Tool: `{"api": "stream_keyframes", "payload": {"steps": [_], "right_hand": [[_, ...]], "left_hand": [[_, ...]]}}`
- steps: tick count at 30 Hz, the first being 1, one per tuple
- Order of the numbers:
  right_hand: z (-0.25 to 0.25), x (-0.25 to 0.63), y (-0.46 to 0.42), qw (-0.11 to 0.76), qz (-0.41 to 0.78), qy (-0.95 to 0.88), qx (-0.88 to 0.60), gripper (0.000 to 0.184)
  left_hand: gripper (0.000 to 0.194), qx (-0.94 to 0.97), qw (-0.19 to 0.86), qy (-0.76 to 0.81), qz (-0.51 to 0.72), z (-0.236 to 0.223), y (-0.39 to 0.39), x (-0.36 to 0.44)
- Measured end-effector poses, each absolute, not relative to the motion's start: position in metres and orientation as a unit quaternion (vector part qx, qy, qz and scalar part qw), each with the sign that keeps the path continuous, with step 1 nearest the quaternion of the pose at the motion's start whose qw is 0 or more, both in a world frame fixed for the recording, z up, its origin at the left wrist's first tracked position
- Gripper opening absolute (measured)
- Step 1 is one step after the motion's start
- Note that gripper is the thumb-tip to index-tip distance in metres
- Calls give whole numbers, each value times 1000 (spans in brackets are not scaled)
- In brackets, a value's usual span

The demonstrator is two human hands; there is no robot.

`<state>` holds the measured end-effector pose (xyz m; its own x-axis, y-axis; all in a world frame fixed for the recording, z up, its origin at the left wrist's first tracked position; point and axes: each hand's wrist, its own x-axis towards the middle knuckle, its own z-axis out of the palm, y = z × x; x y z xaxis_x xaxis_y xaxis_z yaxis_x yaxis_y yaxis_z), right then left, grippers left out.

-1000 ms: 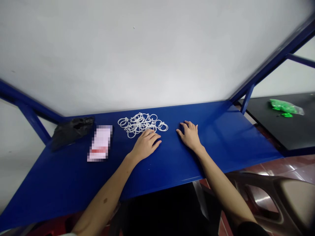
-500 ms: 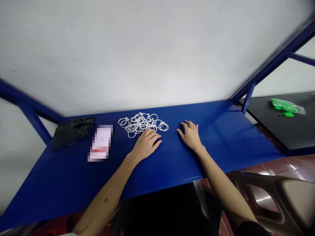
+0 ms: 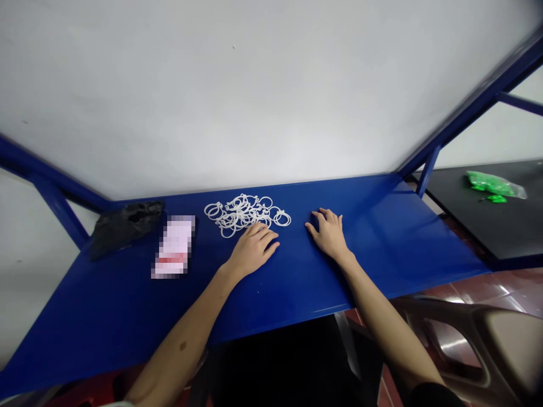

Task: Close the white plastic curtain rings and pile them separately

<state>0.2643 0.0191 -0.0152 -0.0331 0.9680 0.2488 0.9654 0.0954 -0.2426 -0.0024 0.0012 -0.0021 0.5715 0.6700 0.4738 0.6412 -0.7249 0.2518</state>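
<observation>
White rings in a loose overlapping pile on blue desk, toward wall side. Left hand at near edge of pile, palm down, fingers slightly spread, nothing gripped; can't tell if fingertips touch rings. Right hand right of pile, apart from it, on desk, palm down, half open, fingers a bit curled, no object held. Pixelated flat item left of pile; black plastic bag farther left of pile.
</observation>
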Motion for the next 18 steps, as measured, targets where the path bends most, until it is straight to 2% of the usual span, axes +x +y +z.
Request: {"api": "stream_keyframes", "payload": {"steps": [18], "right_hand": [[-18,266,20,183,-1,-722,-667,51]], "left_hand": [[24,888,11,373,270,-2,1,-3]]}}
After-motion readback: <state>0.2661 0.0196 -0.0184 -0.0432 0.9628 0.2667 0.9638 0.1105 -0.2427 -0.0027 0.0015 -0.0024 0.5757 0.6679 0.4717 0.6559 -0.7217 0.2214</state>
